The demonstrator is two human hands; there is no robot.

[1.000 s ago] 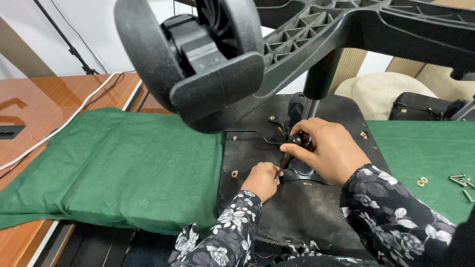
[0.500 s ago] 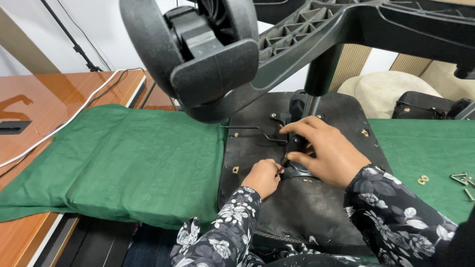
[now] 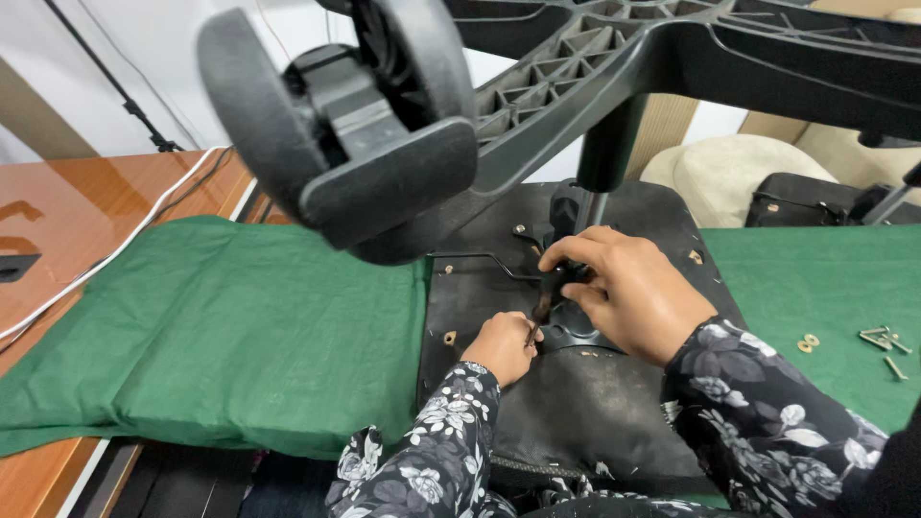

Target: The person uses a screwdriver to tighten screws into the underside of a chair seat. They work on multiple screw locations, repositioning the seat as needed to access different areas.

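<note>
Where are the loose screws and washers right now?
The screws and washers lie on the green cloth at the far right of the head view, right of the upturned chair seat and the right hand.

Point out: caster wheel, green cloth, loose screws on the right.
caster wheel (image 3: 288, 144), head view, on its near tread.
green cloth (image 3: 240, 317), head view, mid left panel.
loose screws (image 3: 887, 341), head view, on the cluster's middle.

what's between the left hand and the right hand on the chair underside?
Head view: a short dark tool spans the gap, from the left hand up to the right hand, over the black seat underside.
</note>
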